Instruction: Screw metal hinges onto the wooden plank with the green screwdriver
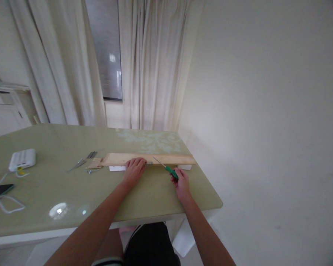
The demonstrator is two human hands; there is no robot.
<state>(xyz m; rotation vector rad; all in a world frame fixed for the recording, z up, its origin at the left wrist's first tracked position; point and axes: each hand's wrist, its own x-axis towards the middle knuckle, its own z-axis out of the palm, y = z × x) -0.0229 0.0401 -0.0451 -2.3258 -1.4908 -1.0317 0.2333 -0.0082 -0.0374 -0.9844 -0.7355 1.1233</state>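
A long pale wooden board (166,158) lies across the table, raised on white blocks; one block (184,167) shows under its right part. My left hand (134,171) is closed over the board's front edge, its fingers on top and its thumb hidden. Beside those fingertips a small metal hinge-like piece (149,163) sits on that edge. In my right hand (181,181) is a green-handled screwdriver (168,170), its shaft slanting up and left over the board. The tip ends above the wood, to the right of the metal piece.
Left of the board are small wooden pieces (96,162), a few screws (90,171), a scissors-like tool (78,164) and a dark flat piece (92,154). A white power bank (22,159) with a cable and a phone (1,190) lie farther left. A wall (261,129) rises at right.
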